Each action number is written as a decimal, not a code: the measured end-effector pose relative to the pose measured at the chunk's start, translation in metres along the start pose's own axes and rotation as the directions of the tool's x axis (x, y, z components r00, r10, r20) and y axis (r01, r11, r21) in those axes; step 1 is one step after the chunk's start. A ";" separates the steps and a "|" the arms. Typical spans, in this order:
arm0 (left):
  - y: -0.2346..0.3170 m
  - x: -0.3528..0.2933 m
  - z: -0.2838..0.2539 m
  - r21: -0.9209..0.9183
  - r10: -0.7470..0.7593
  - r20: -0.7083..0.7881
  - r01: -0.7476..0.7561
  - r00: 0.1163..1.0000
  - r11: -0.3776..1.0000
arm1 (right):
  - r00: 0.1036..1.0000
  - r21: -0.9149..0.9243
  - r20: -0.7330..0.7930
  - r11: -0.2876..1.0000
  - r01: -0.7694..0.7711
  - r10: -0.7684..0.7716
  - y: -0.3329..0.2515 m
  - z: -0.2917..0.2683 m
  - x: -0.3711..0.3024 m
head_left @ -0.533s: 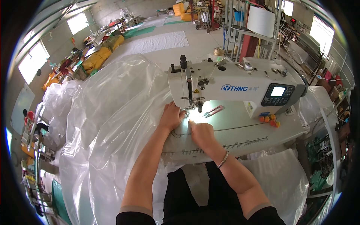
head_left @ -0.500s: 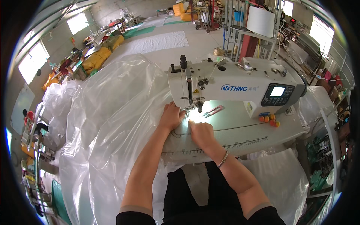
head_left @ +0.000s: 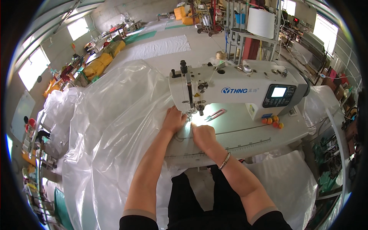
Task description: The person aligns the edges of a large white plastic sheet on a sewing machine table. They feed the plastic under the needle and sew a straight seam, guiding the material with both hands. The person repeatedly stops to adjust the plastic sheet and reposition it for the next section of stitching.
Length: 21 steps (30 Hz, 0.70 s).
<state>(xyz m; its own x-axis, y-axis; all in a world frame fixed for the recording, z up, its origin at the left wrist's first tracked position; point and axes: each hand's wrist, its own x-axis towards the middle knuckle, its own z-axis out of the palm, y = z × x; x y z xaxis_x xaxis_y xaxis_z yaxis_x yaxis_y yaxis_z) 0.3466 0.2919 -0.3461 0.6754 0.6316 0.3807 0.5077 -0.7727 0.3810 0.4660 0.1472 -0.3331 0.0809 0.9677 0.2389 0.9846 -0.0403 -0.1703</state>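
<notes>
A large clear plastic sheet [head_left: 111, 115] spreads over the left side of the sewing machine [head_left: 234, 84] and hangs down past the table's front. Beside the needle, my left hand [head_left: 174, 119] is closed on the sheet's edge, its thumb towards the presser foot [head_left: 189, 114]. My right hand [head_left: 204, 135] is curled just in front of the needle, fingertips pinched at the sheet's edge; bright lamp glare partly hides what lies under them. Red-handled thread snips [head_left: 216, 114] rest on the machine bed [head_left: 237, 128], right of the needle and apart from both hands.
Several small orange-red balls [head_left: 273, 121] sit by the machine's base. A ruler scale [head_left: 245, 146] runs along the table's front edge. Behind the machine stands a rack with a large white thread cone [head_left: 260, 23]. More plastic [head_left: 281, 188] hangs at the lower right.
The whole view has shifted slightly, so the machine sits a little further left and lower. Both hands keep nearly the same place at the needle; the right hand's grip looks unchanged.
</notes>
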 end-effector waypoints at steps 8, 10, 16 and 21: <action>0.000 -0.002 0.001 -0.004 0.050 -0.070 -0.051 0.996 0.999 | 1.000 0.024 -0.006 1.000 0.016 -0.016 0.002 0.001 0.001; -0.002 -0.002 0.003 -0.006 0.039 -0.067 -0.040 0.997 0.999 | 1.000 0.024 0.002 1.000 0.019 -0.019 0.001 0.000 0.002; 0.000 0.004 0.003 0.023 -0.017 0.019 0.016 1.000 1.000 | 1.000 0.027 0.009 1.000 0.003 -0.004 0.004 0.002 0.005; -0.003 0.004 -0.002 -0.043 -0.043 0.040 0.044 0.998 0.998 | 0.999 0.022 0.040 0.999 -0.024 0.023 0.005 -0.001 0.004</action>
<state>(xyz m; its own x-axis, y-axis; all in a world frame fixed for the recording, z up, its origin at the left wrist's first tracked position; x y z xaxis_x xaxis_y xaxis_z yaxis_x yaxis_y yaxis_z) 0.3467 0.2968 -0.3445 0.6737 0.6610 0.3305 0.5137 -0.7404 0.4335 0.4718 0.1506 -0.3326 0.0978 0.9755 0.1969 0.9787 -0.0583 -0.1970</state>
